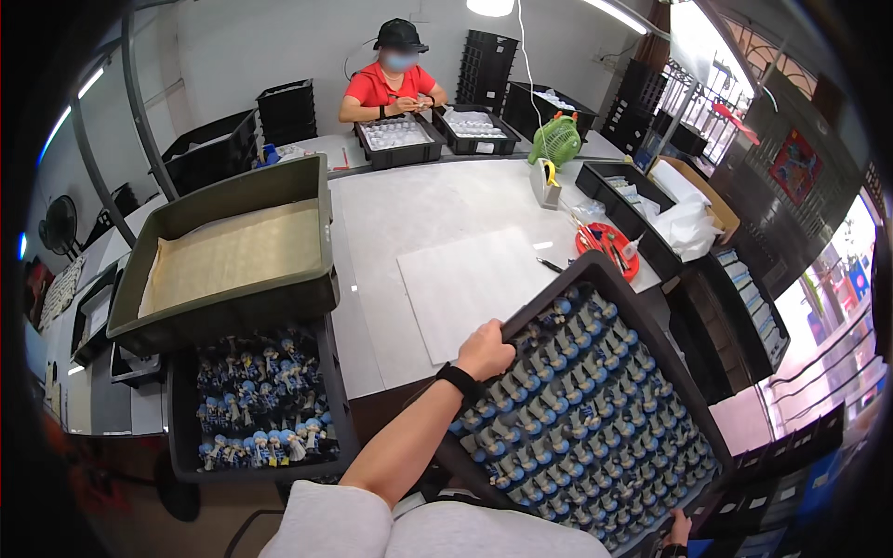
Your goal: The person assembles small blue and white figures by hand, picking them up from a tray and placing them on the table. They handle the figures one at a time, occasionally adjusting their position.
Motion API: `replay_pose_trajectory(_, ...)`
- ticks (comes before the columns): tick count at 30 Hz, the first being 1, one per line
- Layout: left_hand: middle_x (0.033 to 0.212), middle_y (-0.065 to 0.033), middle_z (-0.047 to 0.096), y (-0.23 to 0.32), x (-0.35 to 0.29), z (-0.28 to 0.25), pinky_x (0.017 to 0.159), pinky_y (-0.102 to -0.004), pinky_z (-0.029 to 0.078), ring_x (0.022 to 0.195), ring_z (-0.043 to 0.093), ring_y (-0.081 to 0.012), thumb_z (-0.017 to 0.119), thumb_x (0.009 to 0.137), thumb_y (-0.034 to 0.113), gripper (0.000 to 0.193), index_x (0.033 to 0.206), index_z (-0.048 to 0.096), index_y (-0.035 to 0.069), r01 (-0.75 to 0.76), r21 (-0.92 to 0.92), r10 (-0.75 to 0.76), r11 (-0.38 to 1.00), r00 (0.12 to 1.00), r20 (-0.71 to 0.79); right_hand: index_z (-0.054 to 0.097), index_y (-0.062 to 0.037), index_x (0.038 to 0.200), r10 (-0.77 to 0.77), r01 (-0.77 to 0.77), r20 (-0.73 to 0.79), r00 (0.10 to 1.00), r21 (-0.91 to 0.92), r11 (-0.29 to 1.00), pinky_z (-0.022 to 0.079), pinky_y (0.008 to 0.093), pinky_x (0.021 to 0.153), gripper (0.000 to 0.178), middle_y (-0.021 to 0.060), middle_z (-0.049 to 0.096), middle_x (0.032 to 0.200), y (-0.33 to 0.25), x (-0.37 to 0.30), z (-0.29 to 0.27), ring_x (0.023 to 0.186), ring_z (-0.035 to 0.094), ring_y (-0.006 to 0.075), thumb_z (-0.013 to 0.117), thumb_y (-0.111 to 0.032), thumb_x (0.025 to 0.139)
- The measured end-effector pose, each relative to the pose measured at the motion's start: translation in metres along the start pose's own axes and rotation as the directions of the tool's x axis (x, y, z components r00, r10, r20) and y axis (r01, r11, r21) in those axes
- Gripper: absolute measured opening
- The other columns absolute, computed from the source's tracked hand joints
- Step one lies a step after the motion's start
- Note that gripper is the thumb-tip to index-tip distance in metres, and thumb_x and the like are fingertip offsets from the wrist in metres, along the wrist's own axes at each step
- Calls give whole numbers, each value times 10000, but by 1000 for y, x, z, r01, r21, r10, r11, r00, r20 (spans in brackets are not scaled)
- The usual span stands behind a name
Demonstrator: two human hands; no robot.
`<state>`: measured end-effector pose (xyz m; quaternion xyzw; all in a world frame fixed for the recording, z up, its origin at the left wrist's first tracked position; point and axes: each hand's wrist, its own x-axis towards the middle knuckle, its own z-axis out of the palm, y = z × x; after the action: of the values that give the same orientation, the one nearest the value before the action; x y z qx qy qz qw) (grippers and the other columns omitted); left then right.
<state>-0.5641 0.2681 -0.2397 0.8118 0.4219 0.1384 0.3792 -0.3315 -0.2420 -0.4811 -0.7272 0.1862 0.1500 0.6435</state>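
My left hand (pixel 486 351) is closed around the upper left rim of a large black tray (pixel 651 325). At the tray's lower right edge my right hand (pixel 680 528) grips it, mostly cut from sight by the tray and the picture's rim. Tilted in front of my body, the tray carries rows of small blue-and-grey figurines (pixel 581 418). A black wristband (pixel 460 382) circles my left wrist. Left of my arm, another black crate (pixel 342 409) contains several blue-haired figurines (pixel 270 446), partly under an olive crate (pixel 223 312) lined with brown paper (pixel 233 246).
A white sheet (pixel 437 288) lies on the pale table (pixel 363 214). Farther right are a red dish (pixel 621 237) of tools, a tape dispenser (pixel 547 191), a green fan (pixel 558 141) and black crates (pixel 642 223). Across the table a person in red (pixel 372 88) works beside two trays (pixel 400 153).
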Motion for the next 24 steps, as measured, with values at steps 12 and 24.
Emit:
replay_pose_trajectory(12,816,-176,644,-45,9,-119,720,-375,484,722,643,-283,505,667,138,415,1044,539,-32,148,-114,-182,982,904,-386,567,26,941,-129,179,474,871,-61,982,478,344,689,300,76,597,856,-158,-1,196,772,587,228,600,-81,663)
replay_pose_trajectory(24,885,-166,641,-68,100,-148,745,-365,467,837,624,-286,527,650,116,395,1022,549,-16,225,-319,-348,921,843,-410,536,35,903,-218,332,514,830,-141,933,513,360,626,295,109,573,829,-239,55,337,730,607,260,609,-77,640)
